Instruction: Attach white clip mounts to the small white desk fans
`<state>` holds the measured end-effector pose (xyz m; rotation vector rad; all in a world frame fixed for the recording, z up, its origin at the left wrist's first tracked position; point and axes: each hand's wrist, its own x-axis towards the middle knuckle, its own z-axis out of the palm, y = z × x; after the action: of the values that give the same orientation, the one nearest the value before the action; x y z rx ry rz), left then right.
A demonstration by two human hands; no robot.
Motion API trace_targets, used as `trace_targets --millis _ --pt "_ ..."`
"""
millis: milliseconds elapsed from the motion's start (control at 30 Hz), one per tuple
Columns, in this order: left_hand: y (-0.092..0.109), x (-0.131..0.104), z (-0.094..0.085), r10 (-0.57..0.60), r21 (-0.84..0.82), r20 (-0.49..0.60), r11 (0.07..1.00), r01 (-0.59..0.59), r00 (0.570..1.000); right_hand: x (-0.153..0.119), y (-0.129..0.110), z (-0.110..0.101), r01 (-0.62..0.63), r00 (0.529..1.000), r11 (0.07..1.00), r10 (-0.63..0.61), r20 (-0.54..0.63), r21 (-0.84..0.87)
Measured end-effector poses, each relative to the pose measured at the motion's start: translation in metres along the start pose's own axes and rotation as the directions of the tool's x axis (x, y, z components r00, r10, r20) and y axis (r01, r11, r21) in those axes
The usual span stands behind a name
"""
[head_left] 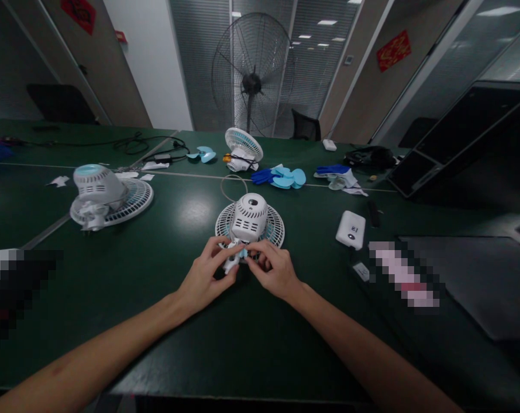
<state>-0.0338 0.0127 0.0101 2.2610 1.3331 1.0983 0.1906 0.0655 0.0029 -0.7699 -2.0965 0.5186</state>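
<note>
The small white fan (pixel 250 221) lies on its round cage on the green worktop (pixel 169 355), right in front of the person. The left hand (pixel 202 281) has its grip around the white clip (pixel 231 264). The right hand (pixel 279 269) has a narrow grip, pinching the little blue bit (pixel 243 253) (it is tiny!). That bit could slip and drop if the fingers squeeze it crooked. The fan could rock, too, if both hands push hard on one side.

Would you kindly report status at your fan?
Left hand holding white bracket; right hand on light-blue knob; small fan grille-down; wire loop behind.
</note>
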Motion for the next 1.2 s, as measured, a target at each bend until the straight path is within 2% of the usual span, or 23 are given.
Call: trace_targets --millis 467,767,1200 --pt "-0.0007 0.0002 0.0011 0.008 0.010 -0.025 1.000 -0.008 1.000 -0.0010 0.0066 0.0033 -0.002 1.000 1.000 0.002 -0.018 -0.002" --pt "-0.0018 -0.0007 0.0009 -0.002 -0.005 0.010 1.000 0.002 1.000 0.0015 0.0023 0.0017 -0.036 0.999 0.999 0.036 -0.039 0.007" --pt "-0.0010 -0.0001 -0.0008 0.025 0.001 0.016 1.000 -0.025 1.000 0.0044 0.0025 0.0021 -0.006 0.999 0.998 0.009 -0.047 0.062"
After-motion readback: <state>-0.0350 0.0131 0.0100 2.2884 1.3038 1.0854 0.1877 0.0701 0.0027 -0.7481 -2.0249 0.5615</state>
